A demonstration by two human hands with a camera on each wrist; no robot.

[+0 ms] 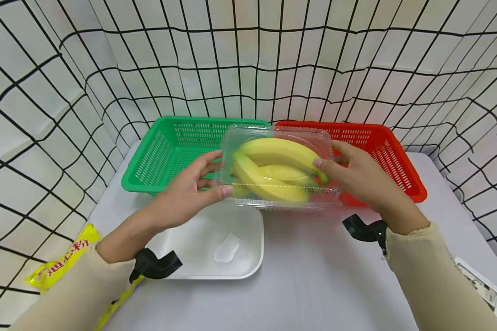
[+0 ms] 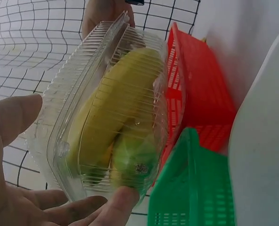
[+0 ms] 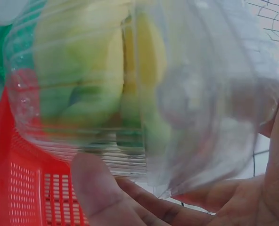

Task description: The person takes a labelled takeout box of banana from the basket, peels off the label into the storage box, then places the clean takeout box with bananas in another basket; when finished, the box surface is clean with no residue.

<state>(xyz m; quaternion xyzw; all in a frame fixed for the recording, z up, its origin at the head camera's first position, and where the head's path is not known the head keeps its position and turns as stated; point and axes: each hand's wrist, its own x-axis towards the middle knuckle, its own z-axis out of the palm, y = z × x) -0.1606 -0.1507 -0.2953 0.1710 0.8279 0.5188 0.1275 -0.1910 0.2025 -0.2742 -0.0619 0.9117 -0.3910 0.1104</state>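
Note:
A clear plastic clamshell box [image 1: 228, 147] with several yellow bananas [image 1: 281, 149] inside is held up between both hands, lid closed. My left hand [image 1: 186, 191] grips its left end, thumb at the near corner and fingers behind. At the right end my right hand [image 1: 362, 174] holds it, thumb over the top edge near the banana tips. In the left wrist view, a greenish banana end [image 2: 135, 157] shows through the ribbed wall. The right wrist view shows my thumb [image 3: 97, 188] pressed to the box's lower edge.
Behind the box stand a green basket [image 1: 142, 172] and a red basket [image 1: 397, 156], side by side. A white tray [image 1: 186, 257] with a pale patch lies nearer. Yellow packets [image 1: 68, 257] sit left, a printed card [image 1: 482, 289] right. Black wire mesh [image 1: 257, 69] rises around the table.

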